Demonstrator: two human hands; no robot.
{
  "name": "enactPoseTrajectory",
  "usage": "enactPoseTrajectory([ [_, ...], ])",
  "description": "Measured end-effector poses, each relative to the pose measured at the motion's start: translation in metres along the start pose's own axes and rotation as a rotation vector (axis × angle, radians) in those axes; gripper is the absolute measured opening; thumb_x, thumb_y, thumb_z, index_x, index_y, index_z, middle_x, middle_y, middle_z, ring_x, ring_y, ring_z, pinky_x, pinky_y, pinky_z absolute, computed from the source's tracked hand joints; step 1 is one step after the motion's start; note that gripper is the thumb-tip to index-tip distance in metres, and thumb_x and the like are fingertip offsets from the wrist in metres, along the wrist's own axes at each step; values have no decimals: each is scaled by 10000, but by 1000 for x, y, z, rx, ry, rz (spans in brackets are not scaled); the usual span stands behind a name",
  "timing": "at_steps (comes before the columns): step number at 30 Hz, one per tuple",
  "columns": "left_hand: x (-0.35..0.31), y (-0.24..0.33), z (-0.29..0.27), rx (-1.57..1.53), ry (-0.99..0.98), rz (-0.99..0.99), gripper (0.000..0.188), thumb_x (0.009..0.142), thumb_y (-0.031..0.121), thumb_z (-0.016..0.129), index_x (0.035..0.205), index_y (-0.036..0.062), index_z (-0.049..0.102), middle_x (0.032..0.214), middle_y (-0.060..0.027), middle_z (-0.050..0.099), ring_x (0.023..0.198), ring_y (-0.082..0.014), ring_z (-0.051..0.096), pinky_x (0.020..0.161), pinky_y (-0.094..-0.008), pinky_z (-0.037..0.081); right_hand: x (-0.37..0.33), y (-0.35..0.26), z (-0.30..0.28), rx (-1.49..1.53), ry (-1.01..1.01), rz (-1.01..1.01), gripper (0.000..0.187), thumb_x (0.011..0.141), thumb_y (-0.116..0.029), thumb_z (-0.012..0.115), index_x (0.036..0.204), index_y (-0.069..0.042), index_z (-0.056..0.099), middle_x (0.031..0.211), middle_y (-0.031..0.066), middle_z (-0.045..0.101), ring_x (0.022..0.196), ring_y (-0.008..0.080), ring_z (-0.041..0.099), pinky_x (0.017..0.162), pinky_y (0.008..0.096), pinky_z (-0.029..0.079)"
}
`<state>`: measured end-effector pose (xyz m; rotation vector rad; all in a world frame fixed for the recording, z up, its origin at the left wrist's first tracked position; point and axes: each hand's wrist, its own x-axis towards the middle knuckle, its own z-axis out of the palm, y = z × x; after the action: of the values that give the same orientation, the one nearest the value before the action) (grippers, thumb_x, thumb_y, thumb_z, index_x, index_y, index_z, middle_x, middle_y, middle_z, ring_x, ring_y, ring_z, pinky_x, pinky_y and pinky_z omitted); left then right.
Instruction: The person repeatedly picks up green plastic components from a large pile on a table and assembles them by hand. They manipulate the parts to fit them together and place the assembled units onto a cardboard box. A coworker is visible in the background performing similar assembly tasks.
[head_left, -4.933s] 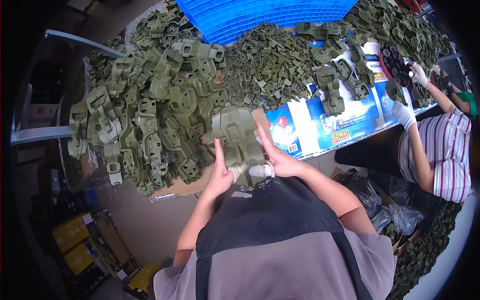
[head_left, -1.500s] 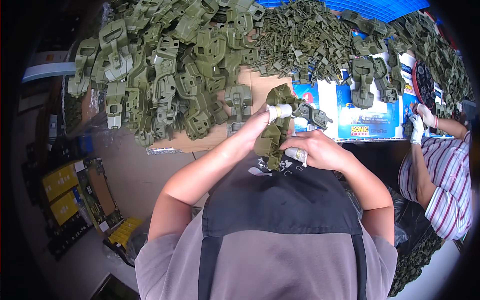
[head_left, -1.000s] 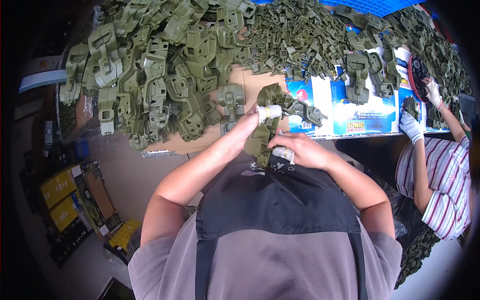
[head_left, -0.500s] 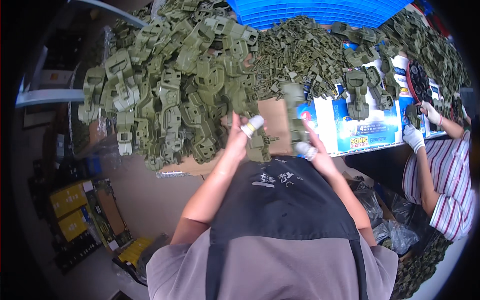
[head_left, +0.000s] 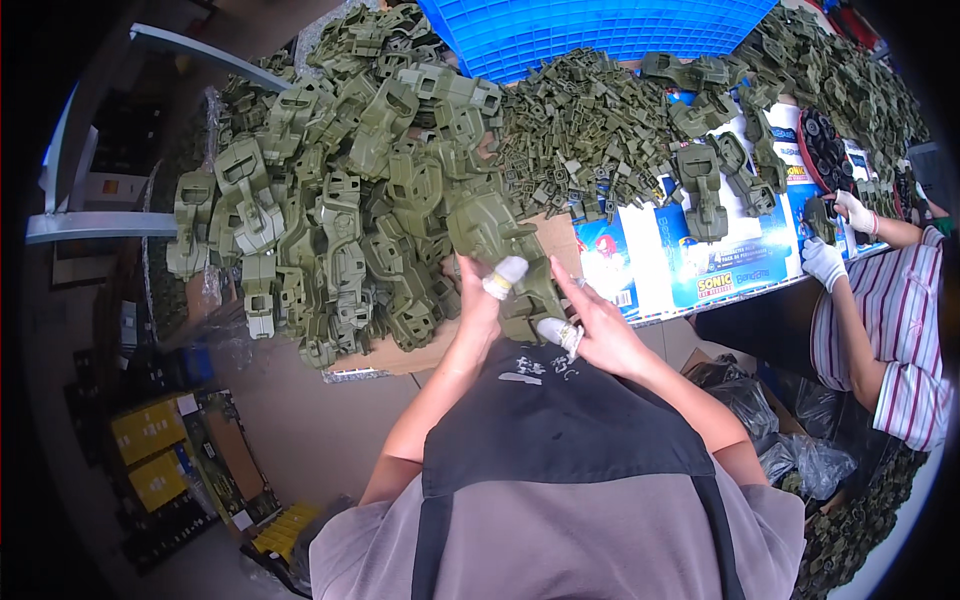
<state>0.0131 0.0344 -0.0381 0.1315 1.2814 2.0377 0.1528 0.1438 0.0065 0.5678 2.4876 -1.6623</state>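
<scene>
Close in front of my apron, an olive-green moulded plastic part (head_left: 535, 285), shaped like a toy vehicle body, is between my two hands. My left hand (head_left: 483, 300) is closed on its left side, with a white covering on the thumb. From the right, my right hand (head_left: 605, 330) grips the same part, fingers along its far side and its white-covered thumb toward me. The palms and the part itself hide some of the contact. Just beyond my hands, a heap of similar large green parts (head_left: 405, 200) reaches the cardboard.
Small green pieces (head_left: 590, 130) are piled before a blue plastic crate (head_left: 590, 40). Larger parts (head_left: 705, 195) lie on printed card (head_left: 720, 250) at the right. A co-worker's gloved hands (head_left: 825, 262) handle a green part there. A metal frame bar (head_left: 100, 227) juts in from the left.
My right hand has moved left, bringing a long green part from above the printed card to my left hand. The view has shifted slightly.
</scene>
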Motion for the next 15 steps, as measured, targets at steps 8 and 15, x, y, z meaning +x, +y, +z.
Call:
enactPoseTrajectory([
  [8, -3, 16, 6, 38, -10, 5, 625, 759, 43, 677, 1249, 49, 289, 1133, -92, 535, 923, -167, 584, 761, -293, 509, 8, 28, 8, 884, -8, 58, 740, 872, -291, 565, 1433, -125, 112, 1342, 197, 358, 1208, 294, 420, 985, 370, 362],
  [15, -12, 34, 3, 198, 35, 333, 1097, 734, 337, 713, 1416, 199, -135, 1431, -117, 174, 1251, -279, 333, 1051, -419, 231, 10, 28, -20, 604, 16, 87, 614, 803, -183, 660, 1335, -79, 370, 1223, 159, 496, 1097, 237, 527, 840, 335, 466],
])
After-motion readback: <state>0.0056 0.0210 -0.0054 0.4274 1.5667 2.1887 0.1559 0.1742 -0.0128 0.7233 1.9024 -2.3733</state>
